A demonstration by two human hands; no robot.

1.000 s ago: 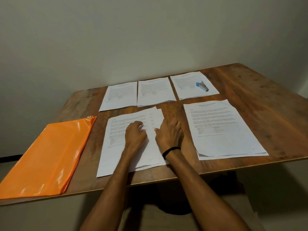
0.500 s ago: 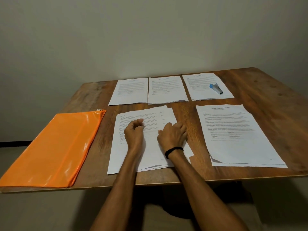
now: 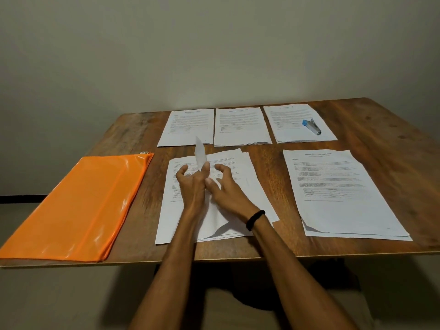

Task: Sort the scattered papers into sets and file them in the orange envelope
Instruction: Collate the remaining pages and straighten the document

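Wooden table (image 3: 392,144), orange envelope (image 3: 78,206), blurred unreadable papers (image 3: 242,177), left hand (image 3: 191,186) pinching one

A plain room set up for paperwork, more a home corner or modest office than a workshop. A worn brown wooden tabletop (image 3: 381,129) stands by a bare off-white wall (image 3: 214,44). It carries stacks of printed white paper sheets (image 3: 240,127) in rows, a small blue-and-silver stapler (image 3: 312,126) and a glossy orange plastic envelope (image 3: 78,206).
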